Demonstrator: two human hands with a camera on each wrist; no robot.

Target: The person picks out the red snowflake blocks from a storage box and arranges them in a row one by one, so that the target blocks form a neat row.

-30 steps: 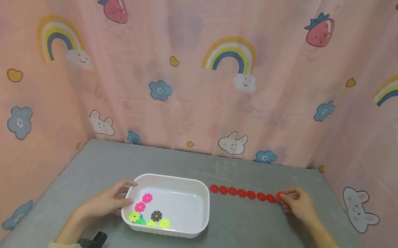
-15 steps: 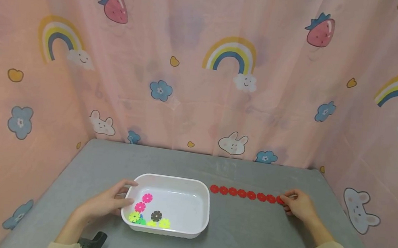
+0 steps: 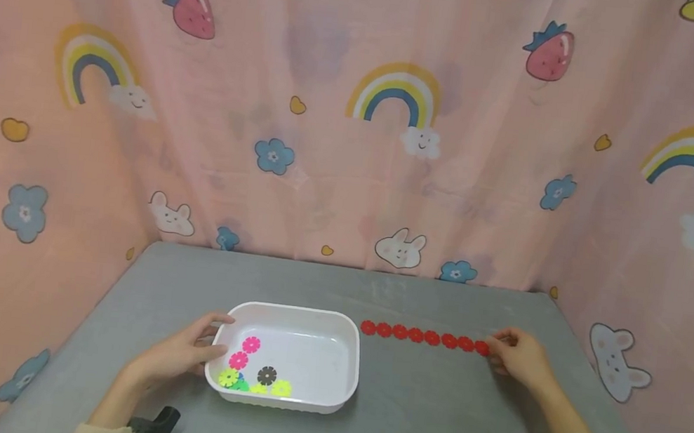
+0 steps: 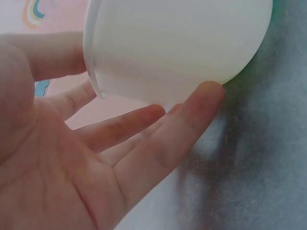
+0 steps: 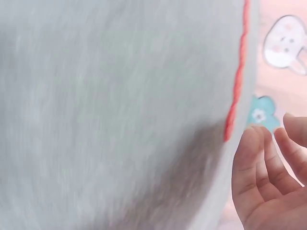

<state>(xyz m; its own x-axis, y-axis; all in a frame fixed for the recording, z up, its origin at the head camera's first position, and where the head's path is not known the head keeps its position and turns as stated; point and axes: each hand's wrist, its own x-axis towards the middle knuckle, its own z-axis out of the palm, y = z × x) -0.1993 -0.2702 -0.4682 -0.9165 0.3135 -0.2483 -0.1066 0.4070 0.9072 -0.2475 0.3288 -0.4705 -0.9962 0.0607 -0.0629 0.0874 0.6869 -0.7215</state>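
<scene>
A row of several red snowflake building discs [image 3: 415, 335] lies across the grey table, right of the white plastic tray [image 3: 332, 356]. By the row's right end, my right hand [image 3: 519, 358] is close to the last red disc [image 3: 481, 348]. In the right wrist view, its fingertips [image 5: 249, 136] stand a little apart from the row's end, with nothing between them and the thumb. My left hand [image 3: 177, 350] holds the tray's left end by the rim. The left wrist view has the tray wall [image 4: 182, 48] between its fingers.
Inside the tray, pink discs [image 3: 251, 345], a dark disc [image 3: 267, 375] and yellow-green discs [image 3: 281, 387] gather toward the left and front. A pink patterned curtain [image 3: 324, 193] encloses the table's back and sides.
My right hand has set the last red disc down at the row's right end and let it go. My left hand keeps its hold on the tray. The head view has shifted slightly.
</scene>
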